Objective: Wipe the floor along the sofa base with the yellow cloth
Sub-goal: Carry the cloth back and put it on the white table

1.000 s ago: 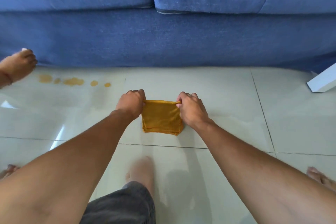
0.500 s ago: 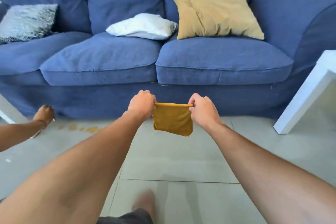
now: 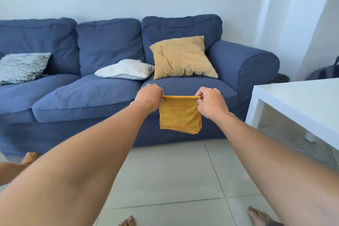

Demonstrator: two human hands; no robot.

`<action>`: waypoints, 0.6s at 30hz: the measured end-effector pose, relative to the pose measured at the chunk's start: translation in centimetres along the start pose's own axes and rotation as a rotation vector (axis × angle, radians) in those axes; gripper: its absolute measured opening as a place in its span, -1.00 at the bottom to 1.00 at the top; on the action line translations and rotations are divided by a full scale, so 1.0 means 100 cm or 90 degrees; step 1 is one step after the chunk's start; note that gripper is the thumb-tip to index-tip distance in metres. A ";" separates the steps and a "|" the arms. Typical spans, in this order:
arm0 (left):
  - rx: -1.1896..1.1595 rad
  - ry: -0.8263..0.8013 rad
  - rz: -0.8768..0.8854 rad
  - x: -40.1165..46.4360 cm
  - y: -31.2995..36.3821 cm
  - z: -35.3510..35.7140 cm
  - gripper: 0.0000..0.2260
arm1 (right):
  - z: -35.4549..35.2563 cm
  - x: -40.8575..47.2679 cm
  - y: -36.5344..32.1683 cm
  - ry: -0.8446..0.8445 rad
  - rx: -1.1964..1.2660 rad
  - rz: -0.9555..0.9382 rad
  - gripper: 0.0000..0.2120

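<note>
Your left hand (image 3: pixel 149 98) and right hand (image 3: pixel 211 103) have lifted the folded yellow cloth (image 3: pixel 180 115) off the floor (image 3: pixel 165 180); it now hangs before the sofa (image 3: pixel 88 97) seat. Your view has risen: wall, backrests and white table (image 3: pixel 302 101) have come into sight.

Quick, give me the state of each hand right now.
Left hand: closed, pinching the top left corner of the yellow cloth.
Right hand: closed, pinching the cloth's top right corner; the cloth hangs in the air.
</note>
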State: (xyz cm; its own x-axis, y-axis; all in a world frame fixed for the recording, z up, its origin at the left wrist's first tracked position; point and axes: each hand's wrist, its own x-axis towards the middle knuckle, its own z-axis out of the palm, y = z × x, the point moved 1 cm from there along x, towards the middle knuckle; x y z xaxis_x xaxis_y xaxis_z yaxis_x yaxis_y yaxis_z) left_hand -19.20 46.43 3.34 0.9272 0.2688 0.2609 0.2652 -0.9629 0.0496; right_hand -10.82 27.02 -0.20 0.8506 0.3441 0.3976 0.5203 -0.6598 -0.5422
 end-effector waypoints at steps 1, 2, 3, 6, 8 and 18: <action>-0.006 0.003 0.015 0.001 0.012 -0.006 -0.76 | -0.013 -0.002 0.006 0.008 -0.008 0.003 -0.80; -0.014 0.006 0.029 0.001 0.025 -0.012 -0.77 | -0.025 -0.004 0.011 0.017 -0.015 0.007 -0.80; -0.023 0.007 0.041 0.001 0.038 -0.017 -0.77 | -0.038 -0.007 0.017 0.028 -0.022 0.014 -0.80; -0.048 0.008 0.081 0.004 0.078 -0.030 -0.79 | -0.075 -0.019 0.038 0.069 -0.039 0.044 -0.80; -0.060 0.012 0.114 0.006 0.105 -0.038 -0.80 | -0.099 -0.026 0.052 0.096 -0.055 0.063 -0.79; -0.103 0.037 0.268 0.013 0.240 -0.050 -0.85 | -0.214 -0.070 0.121 0.194 -0.124 0.164 -0.84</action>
State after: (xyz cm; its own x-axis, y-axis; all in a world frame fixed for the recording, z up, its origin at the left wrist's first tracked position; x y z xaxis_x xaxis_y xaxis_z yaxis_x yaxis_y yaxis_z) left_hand -12.97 23.58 9.65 0.9280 -0.1446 0.3435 -0.1812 -0.9804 0.0769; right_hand -12.06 2.37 6.30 0.8742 -0.0419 0.4837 0.2456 -0.8214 -0.5148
